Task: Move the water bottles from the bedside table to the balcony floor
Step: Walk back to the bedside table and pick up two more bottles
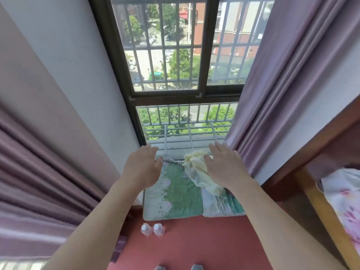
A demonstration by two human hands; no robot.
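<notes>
Two clear water bottles with white caps, one (146,229) beside the other (158,228), stand upright on the red floor (194,240) just in front of a green cushion. My left hand (143,166) and my right hand (224,166) are stretched out high above them toward the window, fingers apart, palms down. Neither hand holds anything. The bedside table is not in view.
A green floral cushion (175,193) and folded bedding (222,205) lie below the barred window (175,55), with a pale yellow cloth (196,168) on top. Purple curtains (272,94) hang on both sides. A wooden bed frame (315,203) is at the right. My shoe tips (196,267) show at the bottom.
</notes>
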